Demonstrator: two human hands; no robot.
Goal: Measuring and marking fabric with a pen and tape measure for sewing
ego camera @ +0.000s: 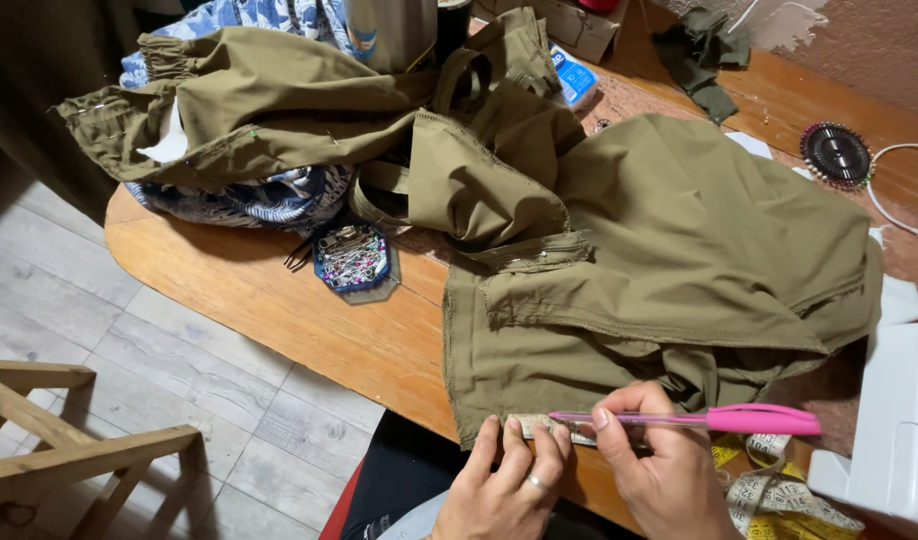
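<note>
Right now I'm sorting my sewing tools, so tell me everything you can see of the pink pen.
The pink pen is a slim plastic stick, bright pink with a paler, see-through front part. It lies almost level, tip pointing left at the tape measure on the hem of the olive fabric. The right hand grips it near the tip between thumb and fingers; its rear end juts out to the right, free of contact. The left hand presses the hem beside the tip.
</note>
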